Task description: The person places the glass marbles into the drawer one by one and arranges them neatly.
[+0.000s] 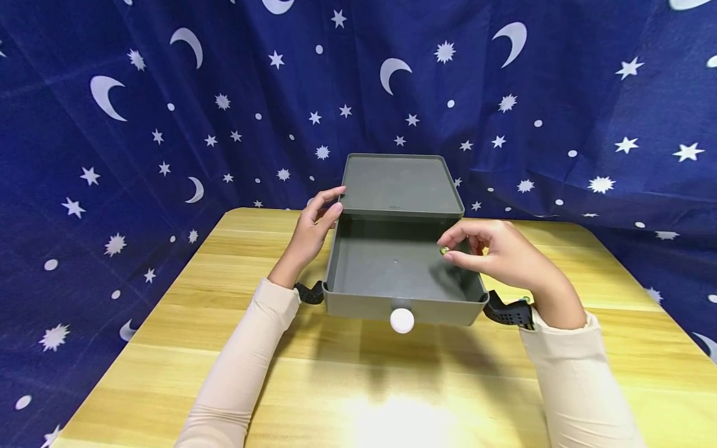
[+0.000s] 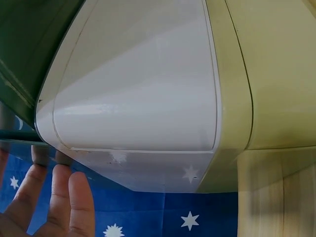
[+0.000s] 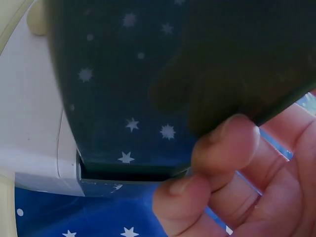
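A grey drawer box (image 1: 400,180) stands on the table with its drawer (image 1: 386,267) pulled out towards me; a round white knob (image 1: 401,320) is on the drawer's front. My left hand (image 1: 313,230) rests against the box's left side near its top edge. In the left wrist view, its fingers (image 2: 81,205) look straight beside the box wall. My right hand (image 1: 493,246) pinches a small yellow-green marble (image 1: 444,250) between thumb and fingertips above the right part of the drawer. The right wrist view shows curled fingers (image 3: 227,148), the marble hidden there.
A small greenish, shiny thing (image 1: 525,298) lies on the table by my right wrist, mostly hidden. The wooden table (image 1: 224,298) is backed by a blue curtain (image 1: 280,93) with white moons and stars. Black wrist mounts sit close to both sides of the drawer.
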`<state>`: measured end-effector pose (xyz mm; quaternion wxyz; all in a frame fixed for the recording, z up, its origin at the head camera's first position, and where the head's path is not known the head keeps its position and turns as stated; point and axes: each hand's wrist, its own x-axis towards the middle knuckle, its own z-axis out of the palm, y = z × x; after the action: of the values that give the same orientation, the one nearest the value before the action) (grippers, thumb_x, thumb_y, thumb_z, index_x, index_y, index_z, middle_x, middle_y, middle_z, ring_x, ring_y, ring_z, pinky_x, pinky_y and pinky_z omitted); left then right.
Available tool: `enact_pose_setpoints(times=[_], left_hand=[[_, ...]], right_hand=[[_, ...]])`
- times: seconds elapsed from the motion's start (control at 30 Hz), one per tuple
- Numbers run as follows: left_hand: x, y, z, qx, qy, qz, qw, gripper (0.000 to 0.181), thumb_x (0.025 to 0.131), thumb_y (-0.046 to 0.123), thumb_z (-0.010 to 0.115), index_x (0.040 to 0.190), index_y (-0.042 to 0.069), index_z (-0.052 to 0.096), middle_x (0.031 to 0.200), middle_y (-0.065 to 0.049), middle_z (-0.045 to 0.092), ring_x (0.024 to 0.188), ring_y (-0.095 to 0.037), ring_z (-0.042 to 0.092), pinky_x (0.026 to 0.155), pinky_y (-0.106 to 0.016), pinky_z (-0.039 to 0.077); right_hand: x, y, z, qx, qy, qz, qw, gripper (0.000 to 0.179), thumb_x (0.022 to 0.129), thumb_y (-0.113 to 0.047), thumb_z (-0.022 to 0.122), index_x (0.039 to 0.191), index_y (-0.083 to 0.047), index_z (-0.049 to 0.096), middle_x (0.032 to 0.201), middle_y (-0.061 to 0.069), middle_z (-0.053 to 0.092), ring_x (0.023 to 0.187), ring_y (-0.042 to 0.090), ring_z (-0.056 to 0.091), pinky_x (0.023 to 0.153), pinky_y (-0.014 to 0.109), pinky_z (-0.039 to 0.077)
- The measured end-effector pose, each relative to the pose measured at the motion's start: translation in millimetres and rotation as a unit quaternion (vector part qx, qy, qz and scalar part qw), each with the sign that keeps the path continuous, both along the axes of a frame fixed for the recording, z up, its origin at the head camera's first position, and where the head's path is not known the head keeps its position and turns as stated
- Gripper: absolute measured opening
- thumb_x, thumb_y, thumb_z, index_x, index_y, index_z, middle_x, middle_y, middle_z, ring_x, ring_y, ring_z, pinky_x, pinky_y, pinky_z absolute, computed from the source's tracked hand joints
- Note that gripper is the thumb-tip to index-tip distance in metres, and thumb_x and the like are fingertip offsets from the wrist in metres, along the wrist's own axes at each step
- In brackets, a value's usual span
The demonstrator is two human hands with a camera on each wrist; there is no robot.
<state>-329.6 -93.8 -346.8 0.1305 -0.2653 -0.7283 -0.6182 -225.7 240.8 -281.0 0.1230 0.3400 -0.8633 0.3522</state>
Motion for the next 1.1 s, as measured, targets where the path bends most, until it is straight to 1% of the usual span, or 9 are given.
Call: enact_pose_setpoints(times=[0.23, 0.33, 0.4, 0.53, 0.63, 0.77, 0.9, 1.03, 1.1], left_hand=[[-0.6, 0.3, 0.1, -0.001, 0.0, -0.001, 1.0, 0.046, 0.11, 0.017, 0.052, 0.154, 0.001, 0.055, 0.153, -0.02, 0.054, 0.121, -0.03, 0.059, 0.095, -0.045, 0.051], [-0.6, 0.3, 0.3, 0.0, -0.001, -0.002, 1.0, 0.046, 0.11, 0.017, 0.052, 0.154, 0.001, 0.054, 0.154, -0.02, 0.053, 0.122, -0.031, 0.058, 0.097, -0.049, 0.051], [-0.7, 0.1, 0.2, 0.0, -0.002, -0.002, 1.0, 0.047, 0.11, 0.017, 0.052, 0.154, 0.001, 0.054, 0.154, -0.02, 0.053, 0.123, -0.031, 0.058, 0.097, -0.047, 0.051], [-0.6, -0.3, -0.2, -0.002, -0.003, -0.001, 1.0, 0.047, 0.11, 0.018, 0.052, 0.154, 0.001, 0.054, 0.154, -0.02, 0.053, 0.123, -0.031, 0.058, 0.095, -0.039, 0.051], [-0.5, -0.5, -0.3, -0.001, -0.002, -0.001, 1.0, 0.047, 0.11, 0.018, 0.051, 0.154, 0.001, 0.054, 0.154, -0.02, 0.052, 0.123, -0.031, 0.058, 0.094, -0.038, 0.05], [-0.3, -0.2, 0.0, -0.001, -0.002, -0.003, 1.0, 0.048, 0.11, 0.019, 0.051, 0.154, 0.001, 0.054, 0.155, -0.02, 0.052, 0.123, -0.031, 0.058, 0.093, -0.036, 0.05], [0.5, -0.1, 0.7, -0.002, -0.003, -0.003, 1.0, 0.048, 0.11, 0.019, 0.051, 0.154, 0.001, 0.054, 0.155, -0.02, 0.052, 0.123, -0.031, 0.058, 0.093, -0.035, 0.05], [0.7, -0.3, 0.9, 0.0, -0.006, -0.004, 1.0, 0.047, 0.111, 0.019, 0.051, 0.154, 0.002, 0.055, 0.154, -0.019, 0.052, 0.121, -0.029, 0.057, 0.093, -0.035, 0.049], [0.9, -0.5, 0.8, 0.001, -0.008, -0.004, 1.0, 0.047, 0.111, 0.019, 0.051, 0.154, 0.002, 0.055, 0.155, -0.019, 0.051, 0.12, -0.027, 0.056, 0.093, -0.035, 0.049]], right_hand=[[-2.0, -0.1, -1.0, 0.005, -0.002, -0.011, 0.9999, 0.019, 0.09, 0.004, 0.082, 0.105, -0.008, 0.08, 0.092, -0.005, 0.075, 0.064, 0.008, 0.053, 0.06, 0.023, 0.044], [-1.0, -0.2, -0.9, 0.004, 0.0, -0.015, 0.9999, 0.018, 0.09, 0.004, 0.081, 0.104, -0.008, 0.08, 0.092, -0.005, 0.075, 0.064, 0.008, 0.053, 0.06, 0.023, 0.044], [-0.3, -0.4, -1.3, 0.002, 0.003, -0.016, 0.9999, 0.017, 0.091, 0.003, 0.081, 0.103, -0.009, 0.08, 0.092, -0.005, 0.076, 0.065, 0.008, 0.053, 0.061, 0.023, 0.044], [1.6, -0.1, -2.9, -0.008, 0.018, -0.015, 0.9997, 0.018, 0.091, 0.005, 0.08, 0.102, -0.01, 0.08, 0.092, -0.006, 0.076, 0.067, 0.009, 0.054, 0.063, 0.023, 0.044], [3.0, 1.8, -4.4, -0.018, 0.029, -0.011, 0.9993, 0.021, 0.09, 0.007, 0.08, 0.102, -0.01, 0.081, 0.09, -0.01, 0.073, 0.069, 0.009, 0.055, 0.064, 0.022, 0.043], [4.9, 6.0, -6.6, -0.04, 0.03, -0.009, 0.9987, 0.023, 0.089, 0.01, 0.079, 0.103, -0.008, 0.08, 0.089, -0.011, 0.071, 0.071, 0.009, 0.058, 0.067, 0.02, 0.044], [6.8, 11.0, -8.4, -0.073, 0.022, -0.004, 0.9971, 0.02, 0.09, 0.011, 0.077, 0.104, -0.003, 0.079, 0.094, -0.009, 0.074, 0.074, 0.008, 0.062, 0.071, 0.017, 0.047], [8.7, 15.7, -9.6, -0.115, 0.019, 0.004, 0.9932, 0.021, 0.09, 0.017, 0.072, 0.104, 0.002, 0.077, 0.096, -0.005, 0.077, 0.075, 0.008, 0.064, 0.071, 0.017, 0.049], [9.3, 17.7, -9.7, -0.143, 0.013, 0.008, 0.9897, 0.026, 0.089, 0.022, 0.068, 0.103, 0.003, 0.077, 0.095, -0.004, 0.077, 0.075, 0.007, 0.065, 0.07, 0.017, 0.049]])
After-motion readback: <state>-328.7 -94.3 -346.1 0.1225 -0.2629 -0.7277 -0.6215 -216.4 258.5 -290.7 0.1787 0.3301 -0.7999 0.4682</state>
